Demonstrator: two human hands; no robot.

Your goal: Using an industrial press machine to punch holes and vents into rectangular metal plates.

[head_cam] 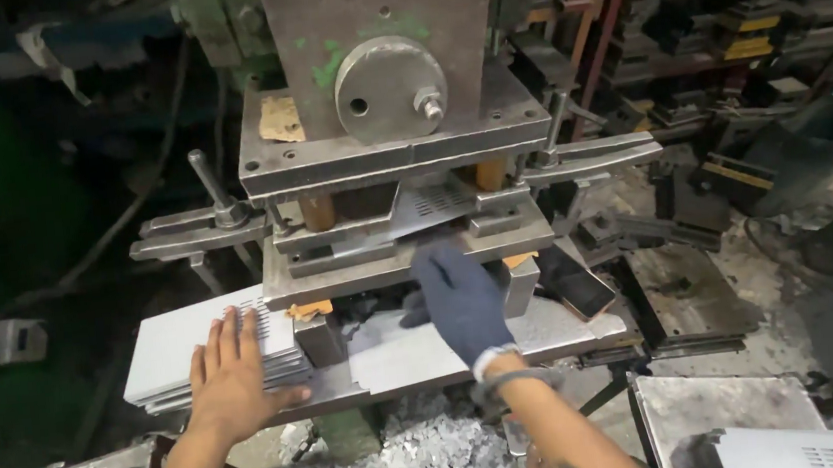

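Resting flat, bare left hand [230,366] spread wide on stack of metal sheets [186,350] at eight o'clock, gloved right hand [458,301] fingers extended, reaching under press die [406,230], perforated sheet [424,206] inside at twelve o'clock.

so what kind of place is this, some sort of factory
Most likely a small metal-stamping workshop. A heavy press stands in front, the left hand rests on a stack of sheet-metal blanks, the gloved right hand reaches under the die, and metal offcuts litter the floor.
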